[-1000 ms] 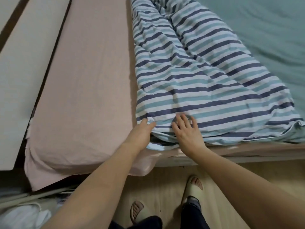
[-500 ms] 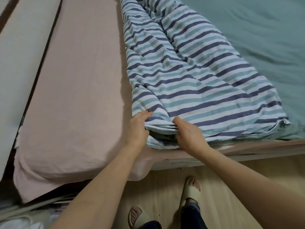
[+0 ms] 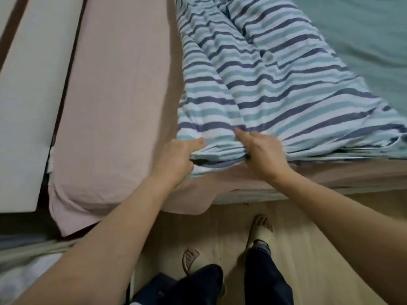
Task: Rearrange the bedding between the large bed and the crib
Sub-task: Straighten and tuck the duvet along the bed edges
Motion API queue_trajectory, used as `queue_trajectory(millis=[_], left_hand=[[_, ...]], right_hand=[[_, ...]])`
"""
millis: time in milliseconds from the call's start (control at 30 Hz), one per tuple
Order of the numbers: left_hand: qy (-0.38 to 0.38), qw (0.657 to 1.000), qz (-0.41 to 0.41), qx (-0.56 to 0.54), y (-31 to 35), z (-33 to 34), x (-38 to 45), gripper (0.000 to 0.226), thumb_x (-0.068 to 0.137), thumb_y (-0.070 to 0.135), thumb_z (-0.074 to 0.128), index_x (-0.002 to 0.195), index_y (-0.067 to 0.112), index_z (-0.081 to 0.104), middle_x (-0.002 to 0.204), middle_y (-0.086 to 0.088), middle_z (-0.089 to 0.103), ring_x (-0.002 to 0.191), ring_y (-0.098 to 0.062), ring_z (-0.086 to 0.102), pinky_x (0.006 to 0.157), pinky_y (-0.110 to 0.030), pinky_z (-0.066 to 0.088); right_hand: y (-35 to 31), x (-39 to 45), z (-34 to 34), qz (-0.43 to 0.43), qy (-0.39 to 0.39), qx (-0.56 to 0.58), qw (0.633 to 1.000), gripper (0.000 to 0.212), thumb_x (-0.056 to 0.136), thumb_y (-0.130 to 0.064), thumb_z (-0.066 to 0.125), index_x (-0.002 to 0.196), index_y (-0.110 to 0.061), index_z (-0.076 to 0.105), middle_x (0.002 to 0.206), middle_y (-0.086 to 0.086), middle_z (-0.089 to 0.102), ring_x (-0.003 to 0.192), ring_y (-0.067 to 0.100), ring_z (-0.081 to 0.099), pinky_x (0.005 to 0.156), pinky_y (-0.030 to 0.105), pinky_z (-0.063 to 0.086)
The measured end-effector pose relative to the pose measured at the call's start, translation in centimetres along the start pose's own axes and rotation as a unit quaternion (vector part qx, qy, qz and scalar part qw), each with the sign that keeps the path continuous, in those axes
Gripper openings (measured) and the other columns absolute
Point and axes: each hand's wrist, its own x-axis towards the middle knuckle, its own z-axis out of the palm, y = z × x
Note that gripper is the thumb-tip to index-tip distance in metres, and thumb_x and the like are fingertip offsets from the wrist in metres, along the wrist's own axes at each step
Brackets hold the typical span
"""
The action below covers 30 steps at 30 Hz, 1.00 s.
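A striped duvet (image 3: 275, 89) in white, teal and navy lies bunched lengthwise on the large bed, whose teal sheet (image 3: 363, 29) shows at the upper right. Its near edge hangs at the foot of the bed. My left hand (image 3: 178, 157) grips the duvet's near left corner with curled fingers. My right hand (image 3: 262, 153) grips the same bunched edge a little to the right, thumb on top. To the left, a narrower mattress in a pink sheet (image 3: 114, 95) adjoins the bed.
A white panel (image 3: 28, 102) runs along the pink mattress's left side. Pale wood floor (image 3: 308, 227) lies in front of the bed, with my slippered feet (image 3: 261, 225) on it. Crumpled pale fabric (image 3: 19, 274) sits at the lower left.
Both hands went from resting on the duvet's edge to gripping it, and have gathered and lifted the near edge toward me. The duvet has creased into long folds.
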Motion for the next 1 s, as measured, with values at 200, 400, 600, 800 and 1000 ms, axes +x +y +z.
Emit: queue_trajectory(millis=[200,400,600,800,1000], left_hand=[[0.032,0.999,-0.03,0.025,-2.8,-0.8,-1.1,0.057,0.076,-0.005,0.055,0.126,0.022,0.062,0.127,-0.013,0.061,0.116,-0.032,0.057,0.094,-0.031,0.045],[-0.264,0.931,-0.146,0.204,-3.3,2.9,-3.4,0.047,0.088,0.018,0.052,0.133,0.031,0.05,0.123,-0.009,0.058,0.107,-0.03,0.057,0.085,-0.036,0.048],[-0.437,0.808,-0.134,0.371,0.3,1.3,0.6,0.036,0.087,0.019,0.054,0.123,0.014,0.054,0.117,-0.009,0.054,0.107,-0.026,0.055,0.091,-0.037,0.046],[-0.397,0.85,-0.097,0.331,4.1,0.8,5.8,0.036,0.09,0.025,0.051,0.124,0.015,0.057,0.127,-0.005,0.057,0.116,-0.025,0.054,0.096,-0.036,0.046],[-0.145,0.979,-0.038,0.137,10.2,2.3,16.6,0.036,0.096,0.028,0.041,0.129,0.022,0.053,0.133,0.0,0.054,0.117,-0.021,0.052,0.088,-0.033,0.044]], right_hand=[[-2.4,-1.6,2.8,0.047,0.057,0.106,0.992,0.042,0.087,-0.013,0.055,0.128,-0.019,0.055,0.085,0.012,0.061,0.075,0.033,0.059,0.063,0.041,0.049],[-4.9,-2.5,6.2,-0.003,-0.175,0.037,0.984,0.03,0.092,-0.017,0.045,0.12,-0.019,0.054,0.111,0.009,0.062,0.102,0.032,0.06,0.084,0.039,0.049],[-4.1,-3.7,6.0,-0.007,-0.311,0.034,0.95,0.051,0.09,-0.014,0.055,0.138,-0.019,0.037,0.127,0.011,0.047,0.115,0.031,0.049,0.095,0.039,0.042],[1.3,-2.7,1.3,0.11,-0.232,0.206,0.944,0.032,0.096,-0.02,0.047,0.128,-0.018,0.055,0.119,0.003,0.06,0.104,0.02,0.057,0.091,0.033,0.048],[12.8,2.9,-3.1,0.248,-0.097,0.207,0.941,0.029,0.097,-0.021,0.042,0.12,-0.013,0.06,0.114,0.005,0.061,0.095,0.019,0.058,0.082,0.032,0.049]])
